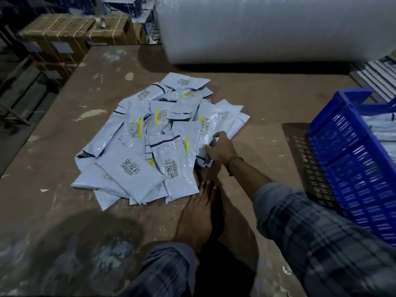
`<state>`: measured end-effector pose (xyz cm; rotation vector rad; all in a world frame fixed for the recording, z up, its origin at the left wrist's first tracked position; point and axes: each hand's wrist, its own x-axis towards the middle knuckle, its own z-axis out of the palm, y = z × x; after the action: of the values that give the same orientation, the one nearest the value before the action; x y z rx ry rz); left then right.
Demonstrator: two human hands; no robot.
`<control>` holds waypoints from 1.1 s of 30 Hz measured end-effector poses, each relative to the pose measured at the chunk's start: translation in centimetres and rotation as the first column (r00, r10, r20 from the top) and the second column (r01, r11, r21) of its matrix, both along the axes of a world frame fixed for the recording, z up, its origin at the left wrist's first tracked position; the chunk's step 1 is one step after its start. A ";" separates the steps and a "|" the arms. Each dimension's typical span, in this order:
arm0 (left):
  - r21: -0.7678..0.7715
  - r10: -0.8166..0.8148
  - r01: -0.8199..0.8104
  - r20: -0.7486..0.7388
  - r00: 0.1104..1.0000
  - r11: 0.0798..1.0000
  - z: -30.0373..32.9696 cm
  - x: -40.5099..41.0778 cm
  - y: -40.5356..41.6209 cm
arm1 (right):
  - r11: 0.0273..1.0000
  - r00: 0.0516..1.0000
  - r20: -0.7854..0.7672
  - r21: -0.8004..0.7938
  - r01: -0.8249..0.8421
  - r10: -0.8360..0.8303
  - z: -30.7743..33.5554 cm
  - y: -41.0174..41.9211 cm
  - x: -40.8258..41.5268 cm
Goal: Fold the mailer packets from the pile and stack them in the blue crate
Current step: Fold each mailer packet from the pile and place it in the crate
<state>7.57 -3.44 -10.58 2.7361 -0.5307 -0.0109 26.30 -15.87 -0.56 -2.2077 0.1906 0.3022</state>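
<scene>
At the far left, strapped cardboard boxes [70,33] stand beyond the edge of the brown table [64,129]. On the table's middle lies the pile of mailer packets [154,133], grey-blue pouches overlapping at many angles, most with a barcode label facing up. The nearest packet [130,179] lies with its long axis running from upper left to lower right, its near end pointing toward the person; the one just beside it to the right [175,168] lies nearly lengthwise away from the person, slightly tilted.

The left hand [197,213] lies flat on the table at the pile's near edge, fingers straight and together, pointing away, their tips touching or just beside the nearest packets; it holds nothing. The right hand [220,148] reaches to the pile's right edge, fingers curled, pinching a crumpled packet [204,155] there. A thread band circles that wrist, and both sleeves are plaid.

Behind the pile sits a big roll of bubble wrap [267,28]. At the right stands the blue crate [353,159], with pale packets [383,129] already inside.
</scene>
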 end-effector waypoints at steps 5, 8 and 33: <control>-0.021 -0.021 0.021 0.002 1.000 1.000 -1.6 0.1 0.4 | 0.980 0.980 -0.065 0.054 0.191 -0.188 -1.0 1.1 0.4; -0.028 -0.011 0.011 0.012 1.000 1.000 -1.1 0.0 0.3 | 0.958 0.963 -0.096 0.118 0.262 -0.252 -1.5 1.3 0.6; -0.204 0.117 -0.125 -0.052 0.992 0.971 1.7 -1.3 -1.0 | 0.707 0.796 0.501 -0.422 0.567 -0.340 -1.6 -17.0 -19.6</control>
<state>6.32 -4.42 -8.91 2.5533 -0.3322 0.0198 6.74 -32.83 -2.12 -2.6280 0.6801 -0.5557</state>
